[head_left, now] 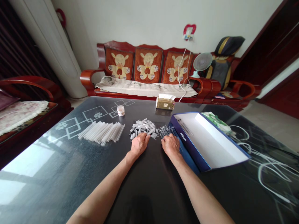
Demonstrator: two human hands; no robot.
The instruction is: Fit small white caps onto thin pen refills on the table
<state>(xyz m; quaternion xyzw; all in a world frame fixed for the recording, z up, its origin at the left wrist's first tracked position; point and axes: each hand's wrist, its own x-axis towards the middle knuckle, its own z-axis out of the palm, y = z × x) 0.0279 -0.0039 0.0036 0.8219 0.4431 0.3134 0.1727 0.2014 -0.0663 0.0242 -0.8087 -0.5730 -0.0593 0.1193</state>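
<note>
My left hand (pixel 140 144) rests at the near edge of a pile of small white and black cap-like pieces (pixel 144 127). Its fingers are curled and closed; whatever they hold, if anything, is hidden. Beside it on the right, my right hand (pixel 171 144) is closed too, at the near end of a bunch of thin, dark-tipped sticks like pen refills (pixel 164 131). What its fingers grip is covered by the hand. Further left lies a row of whitish translucent tubes (pixel 101 133), apart from both hands.
A blue box with a white inside (pixel 210 140) stands right of my right hand, several thin pens within. White cables (pixel 268 161) and a green-and-white packet (pixel 216 122) lie beyond it. A small round jar (pixel 121 110) and tissue pack (pixel 165 102) stand farther back on the dark table (pixel 77 168).
</note>
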